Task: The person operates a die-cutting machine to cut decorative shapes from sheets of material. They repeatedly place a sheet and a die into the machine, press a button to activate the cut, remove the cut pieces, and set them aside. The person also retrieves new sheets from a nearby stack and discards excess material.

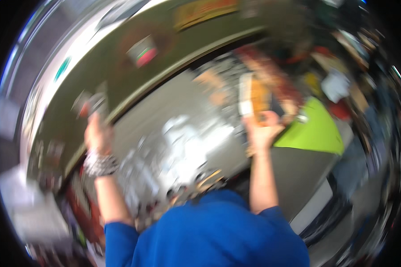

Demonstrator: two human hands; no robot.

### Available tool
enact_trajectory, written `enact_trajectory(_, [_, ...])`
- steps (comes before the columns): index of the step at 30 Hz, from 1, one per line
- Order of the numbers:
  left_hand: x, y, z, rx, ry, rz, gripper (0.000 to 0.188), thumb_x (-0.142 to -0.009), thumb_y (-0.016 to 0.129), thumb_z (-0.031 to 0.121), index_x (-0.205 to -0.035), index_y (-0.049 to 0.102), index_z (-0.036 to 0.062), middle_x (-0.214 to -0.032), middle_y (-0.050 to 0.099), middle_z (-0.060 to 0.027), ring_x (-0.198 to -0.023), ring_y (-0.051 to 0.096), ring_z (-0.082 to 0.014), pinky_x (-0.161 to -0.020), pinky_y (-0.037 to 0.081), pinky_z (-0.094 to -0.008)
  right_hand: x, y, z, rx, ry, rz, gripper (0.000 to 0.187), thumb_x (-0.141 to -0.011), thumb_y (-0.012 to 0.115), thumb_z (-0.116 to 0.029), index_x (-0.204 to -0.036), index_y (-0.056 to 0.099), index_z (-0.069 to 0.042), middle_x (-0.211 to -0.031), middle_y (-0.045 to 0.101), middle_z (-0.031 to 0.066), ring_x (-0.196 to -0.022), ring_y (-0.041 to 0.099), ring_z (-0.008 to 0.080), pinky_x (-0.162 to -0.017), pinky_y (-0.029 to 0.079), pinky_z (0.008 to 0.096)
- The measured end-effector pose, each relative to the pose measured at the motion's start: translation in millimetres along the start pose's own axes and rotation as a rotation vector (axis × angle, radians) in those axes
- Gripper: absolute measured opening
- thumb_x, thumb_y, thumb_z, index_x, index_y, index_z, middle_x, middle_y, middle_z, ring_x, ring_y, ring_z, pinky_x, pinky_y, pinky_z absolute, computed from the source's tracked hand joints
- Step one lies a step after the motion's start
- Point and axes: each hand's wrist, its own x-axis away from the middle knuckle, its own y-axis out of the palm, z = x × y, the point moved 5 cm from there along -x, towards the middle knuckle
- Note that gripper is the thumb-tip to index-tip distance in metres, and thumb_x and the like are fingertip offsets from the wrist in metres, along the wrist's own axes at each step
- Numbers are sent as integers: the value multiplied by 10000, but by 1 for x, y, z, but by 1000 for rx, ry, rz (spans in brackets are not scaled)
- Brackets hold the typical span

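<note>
The right hand [263, 129] has its fingers closed on the lower end of an orange and white packet [259, 95], above the right part of the grey counter [151, 102], to the left of a bright green sheet [314, 129]. The left hand [99, 135] is raised at the far left edge of the counter, with its fingertips at a small clear thing [85, 105]; because of the blur, one cannot tell if the fingers are clamped on it or only near it.

From here, the packet could slip or tip, since the grip seems to be at one end only (this is a judgement, not a certainty). The two hands are well apart, so neither could quickly help the other. The loose clear bags [182, 138] in the middle of the counter might be pushed or dragged if a forearm comes low over them. The small clear thing could fall over, if the left hand touches it without a firm hold.

Counted, there are two hands, one packet in the right hand, one green sheet, one white and pink cup-like thing [142, 51] on the olive ledge [107, 62], and one yellow sign [205, 13]. The bags are several, but their exact number is too blurred to count.
</note>
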Motion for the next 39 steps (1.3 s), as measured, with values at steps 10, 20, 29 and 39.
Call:
enact_trajectory(10, [184,-2,-134,-420,-533,113,360,-974,568,217,-1206,507,-51,-795,635,-105,-566,633,-172,-495,561,-288,-8,-41,24,924,-489,-216,724,-679,860,-196,-1287,507,-24,-1186,577,222,-1169,505,384,-1055,343,475])
enact_trajectory(20, [186,19,-78,-1166,230,-493,615,-798,700,59,-1360,450,52,-1200,531,-184,-1056,558,-336,-929,479,-355,167,73,-32,290,-471,-807,240,-758,704,-17,-990,647,5,-1009,662,144,-974,626,315,-840,505,386])
enact_trajectory(29, [175,8,-122,-91,-558,-433,654,-876,572,-28,-1477,331,66,-1076,573,-36,-853,581,-121,-750,495,-249,244,110,-13,-61,602,-835,487,-863,678,-6,-1308,481,25,-1168,613,163,-1098,599,206,-952,492,309])
enact_trajectory(39, [153,23,-53,-1011,720,-640,623,-726,698,95,-1325,532,133,-1026,636,-85,-1021,600,-255,-1044,357,-492,240,140,-24,-381,693,-788,521,-955,537,-73,-1428,328,-11,-1029,660,132,-857,622,164,-807,497,297])
